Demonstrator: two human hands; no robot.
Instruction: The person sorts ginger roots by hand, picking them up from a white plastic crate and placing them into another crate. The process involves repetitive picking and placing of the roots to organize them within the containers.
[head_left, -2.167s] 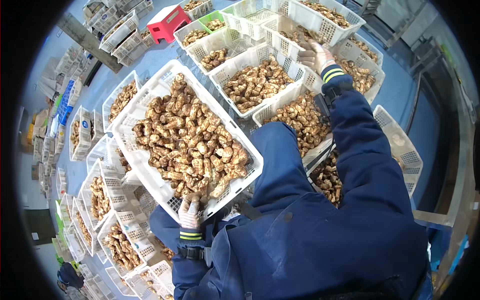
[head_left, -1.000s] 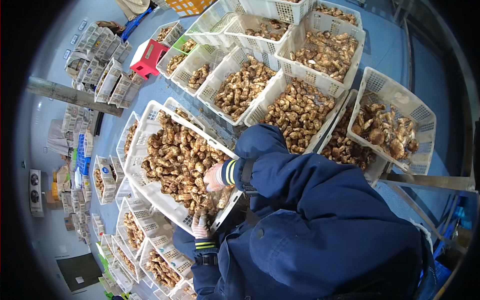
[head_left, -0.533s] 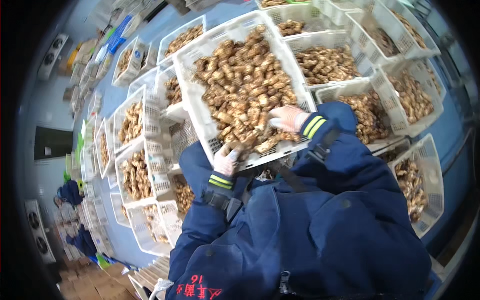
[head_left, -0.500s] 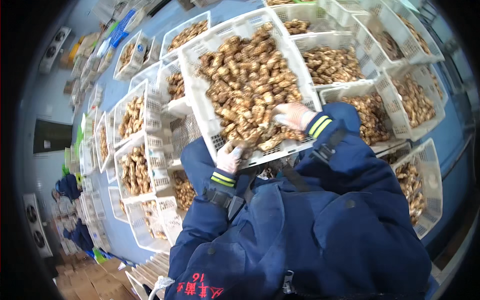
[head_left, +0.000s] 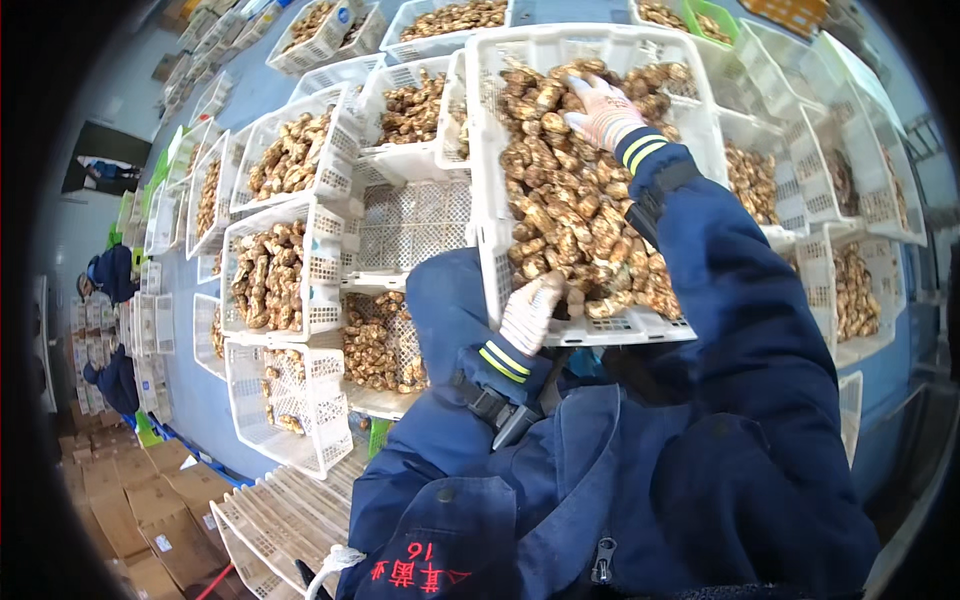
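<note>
A white perforated crate (head_left: 481, 172) full of brown, knobby mushrooms (head_left: 555, 170) rests tilted over my lap. My right hand (head_left: 605, 112), in a pale striped glove, lies on the mushrooms in the crate's upper half, fingers spread apart. At the near left corner, my left hand (head_left: 530, 312), gloved alike, has its fingers curled among mushrooms by the rim; whether they grip a mushroom or the rim I cannot tell. Both sleeves are navy with yellow-striped cuffs.
Many crates of mushrooms (head_left: 282, 180) surround me on the blue floor, with an almost bare crate (head_left: 405, 225) left of mine. Two people in dark blue (head_left: 115, 272) are at the far left. Cardboard boxes (head_left: 150, 510) and stacked white crates (head_left: 275, 510) stand at lower left.
My right hand has moved from the near part of the crate up to its far part. The view has turned, and the crate now sits further right in it.
</note>
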